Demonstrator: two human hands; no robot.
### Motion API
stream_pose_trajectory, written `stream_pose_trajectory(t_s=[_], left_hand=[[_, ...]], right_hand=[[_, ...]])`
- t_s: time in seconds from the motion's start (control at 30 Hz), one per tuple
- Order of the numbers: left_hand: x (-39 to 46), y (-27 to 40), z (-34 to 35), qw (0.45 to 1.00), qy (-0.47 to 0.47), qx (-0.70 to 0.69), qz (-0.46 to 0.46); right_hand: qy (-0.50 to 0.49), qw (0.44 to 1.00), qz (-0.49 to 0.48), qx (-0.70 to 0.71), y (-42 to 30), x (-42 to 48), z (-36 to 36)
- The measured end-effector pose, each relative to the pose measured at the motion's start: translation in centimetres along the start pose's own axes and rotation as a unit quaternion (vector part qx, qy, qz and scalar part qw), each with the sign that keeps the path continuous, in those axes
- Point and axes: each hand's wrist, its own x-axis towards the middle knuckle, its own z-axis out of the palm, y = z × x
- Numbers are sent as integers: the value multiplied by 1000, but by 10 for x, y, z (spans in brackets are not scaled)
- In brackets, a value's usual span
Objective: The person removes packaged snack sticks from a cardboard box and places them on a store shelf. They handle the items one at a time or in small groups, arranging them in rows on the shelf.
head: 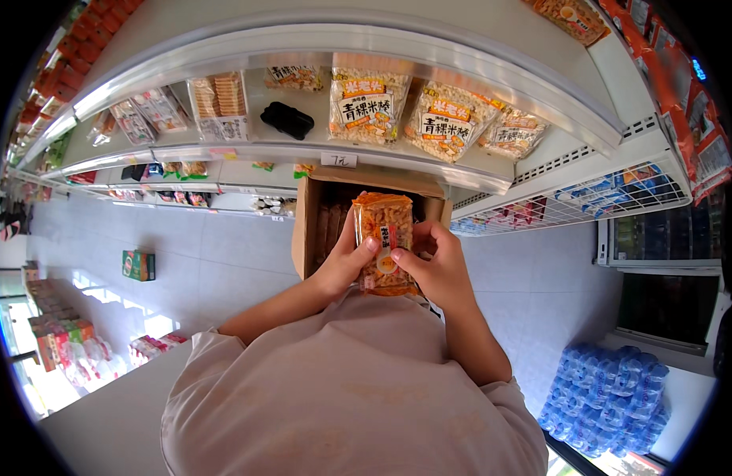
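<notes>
An orange-edged clear packet of a crunchy snack [387, 220] is held upright between both hands in front of my body. My left hand [347, 256] grips its left side, thumb on the front. My right hand [437, 259] holds the right side, its thumb also on the front. Just beyond the packet, an open cardboard box [304, 238] contains more packets [330, 223], partly hidden by my hands. Above the box, the shelf [294, 156] carries puffed-grain snack bags [369, 107], a pack of biscuits [218, 104] and a black object [287, 120].
A handwritten price tag [339, 159] sits on the shelf edge. At right hangs a white wire basket [627, 190] with snack packets; below stand shrink-wrapped blue bottles [607, 395]. A green carton [138, 265] rests on the floor at left. Orange packets [693, 119] fill the upper right.
</notes>
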Motion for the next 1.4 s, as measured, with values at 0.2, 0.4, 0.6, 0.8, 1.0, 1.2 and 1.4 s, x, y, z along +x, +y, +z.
stream_pose_trajectory(t_s=[0.2, 0.4, 0.6, 0.8, 1.0, 1.2, 1.4], left_hand=[[2, -3, -4, 995, -13, -97, 0], [-6, 6, -9, 983, 41, -138, -116], [-9, 13, -14, 955, 3, -253, -156], [-10, 22, -12, 961, -5, -215, -172], [-16, 16, -20, 966, 3, -205, -158], [-14, 13, -23, 965, -2, -209, -159], [-18, 17, -22, 961, 37, -228, -155]], right_hand=[[-11, 999, 19, 29, -2, -1, 2], [-70, 943, 96, 312, -8, 2, -6], [-134, 882, -82, 444, -22, 8, -40], [-103, 824, -224, 510, -153, 41, -120], [124, 849, -165, 486, -248, 135, -183], [238, 836, -104, 483, -263, 193, -200], [238, 847, -114, 462, -265, 206, -199]])
